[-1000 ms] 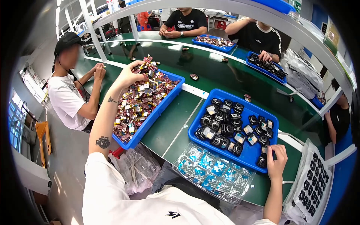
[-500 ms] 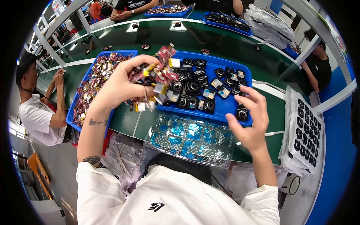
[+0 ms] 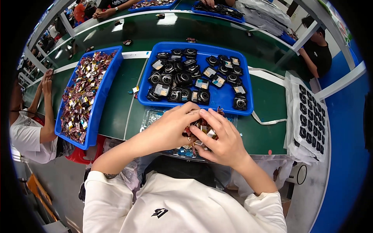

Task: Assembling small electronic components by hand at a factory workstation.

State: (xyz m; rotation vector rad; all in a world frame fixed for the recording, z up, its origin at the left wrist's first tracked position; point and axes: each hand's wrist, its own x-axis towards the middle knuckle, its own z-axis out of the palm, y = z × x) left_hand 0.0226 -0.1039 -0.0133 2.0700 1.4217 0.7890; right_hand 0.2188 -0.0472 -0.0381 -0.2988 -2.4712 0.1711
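In front of me, over the green bench, my left hand (image 3: 175, 124) is curled round a bunch of small circuit boards (image 3: 203, 125) with thin wires and silvery parts. My right hand (image 3: 222, 140) closes on the same bunch from the other side, fingertips meeting those of the left. The fingers hide much of the bunch. Beneath both hands lies a clear plastic tray (image 3: 148, 117) with blue film pieces, mostly covered. Just beyond is a blue tray (image 3: 227, 104) of black watch-like cases, some upside down. Further left a second blue tray (image 3: 101, 105) is heaped with similar boards.
A stray board piece (image 3: 135, 90) lies between the trays. To the right stands a white stack of sheets (image 3: 309, 116) holding rows of black cases. A conveyor (image 3: 175, 29) with scattered parts runs behind. A co-worker (image 3: 33, 120) sits at left, others beyond the belt.
My left hand has carried the bunch of boards from above the trays down toward me, over the clear tray. My right hand has come in from the right and joined it. The view has shifted.
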